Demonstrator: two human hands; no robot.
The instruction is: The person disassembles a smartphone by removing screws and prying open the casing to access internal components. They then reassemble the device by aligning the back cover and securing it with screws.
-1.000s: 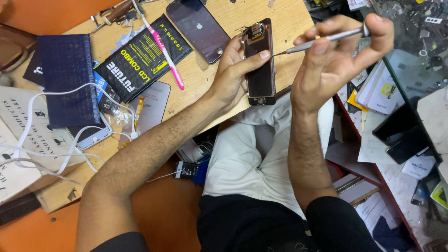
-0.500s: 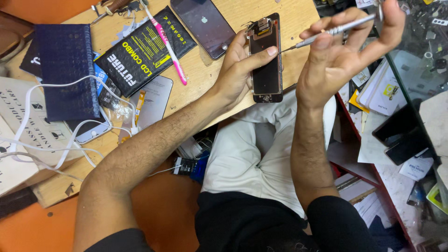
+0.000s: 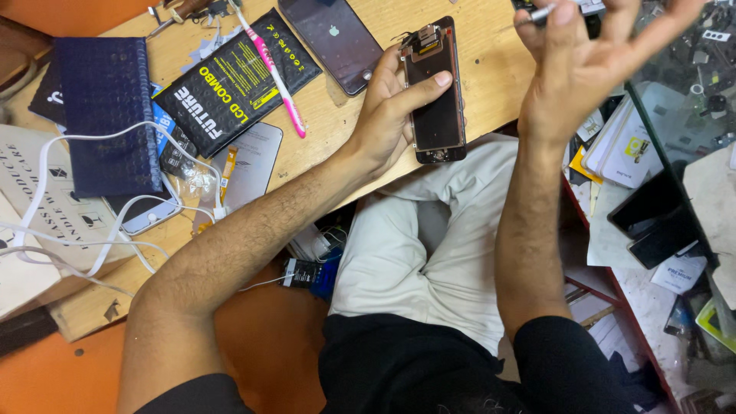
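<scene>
My left hand point(image 3: 395, 107) grips a black phone display assembly point(image 3: 435, 96), its back side facing up with small parts and a flex cable at the top end, held just over the edge of the wooden bench point(image 3: 491, 69). My right hand point(image 3: 590, 57) is raised at the top right, holding a thin metal tool point(image 3: 533, 15) between thumb and fingers, its tip pointing left and a little apart from the assembly.
A phone point(image 3: 337, 42) lies face up on the bench beside a black flat package point(image 3: 226, 84), a pink toothbrush point(image 3: 272, 73), a dark blue bubble pouch point(image 3: 107, 111), white cables point(image 3: 100, 230) and another phone point(image 3: 249, 165). Papers and dark phone parts point(image 3: 652, 215) crowd the right.
My right hand has risen and shifted right with the tool, away from the assembly. My left hand keeps the assembly in much the same place.
</scene>
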